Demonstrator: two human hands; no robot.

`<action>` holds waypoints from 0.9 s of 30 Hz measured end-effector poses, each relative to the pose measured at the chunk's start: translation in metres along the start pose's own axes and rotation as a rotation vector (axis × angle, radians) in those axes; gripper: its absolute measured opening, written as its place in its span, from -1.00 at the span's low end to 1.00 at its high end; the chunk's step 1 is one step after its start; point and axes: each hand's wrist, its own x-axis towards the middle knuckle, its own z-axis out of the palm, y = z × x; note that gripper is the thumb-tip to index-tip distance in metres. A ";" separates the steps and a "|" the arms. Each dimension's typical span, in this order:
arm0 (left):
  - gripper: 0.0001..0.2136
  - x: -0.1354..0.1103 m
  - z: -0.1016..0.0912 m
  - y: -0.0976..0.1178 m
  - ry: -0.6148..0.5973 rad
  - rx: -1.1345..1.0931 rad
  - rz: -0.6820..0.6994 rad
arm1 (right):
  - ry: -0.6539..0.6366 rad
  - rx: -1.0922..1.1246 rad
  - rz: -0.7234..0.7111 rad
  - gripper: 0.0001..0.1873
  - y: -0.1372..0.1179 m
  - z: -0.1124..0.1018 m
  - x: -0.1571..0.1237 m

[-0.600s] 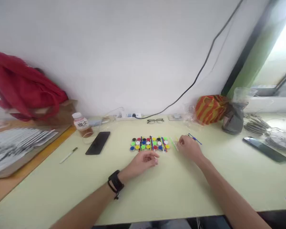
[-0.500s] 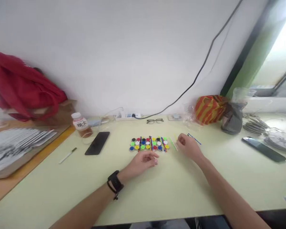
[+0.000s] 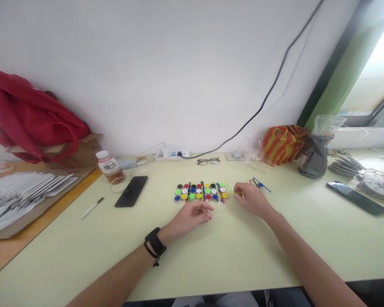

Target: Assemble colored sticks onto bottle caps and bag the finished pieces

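Rows of small round plastic discs (image 3: 199, 191) in several colours lie on the table, with thin coloured sticks (image 3: 202, 190) placed between groups of them. My left hand (image 3: 195, 214) rests just in front of the discs, fingers loosely curved and apart from the thumb, holding nothing. To the right of the rows, the fingertips of my right hand (image 3: 250, 198) are pinched on what looks like a thin yellow stick. A light green stick (image 3: 230, 187) lies left of that hand. Beyond its knuckles is a loose pile of blue, black and red sticks (image 3: 260, 184), partly hidden.
Glasses (image 3: 208, 161) and a power strip (image 3: 172, 155) sit by the wall. On the left are a phone (image 3: 131, 192), a pen (image 3: 92, 208) and a drink bottle (image 3: 110, 167). A striped bag (image 3: 280, 145), a grey bag (image 3: 313, 157) and another phone (image 3: 356, 198) are on the right.
My right hand has shifted slightly left and toward me, uncovering more of the stick pile behind it. My left hand stays where it was.
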 end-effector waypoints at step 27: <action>-0.68 -0.002 -0.001 0.000 0.070 0.287 0.198 | -0.366 0.403 -0.142 -0.82 -0.039 0.001 -0.015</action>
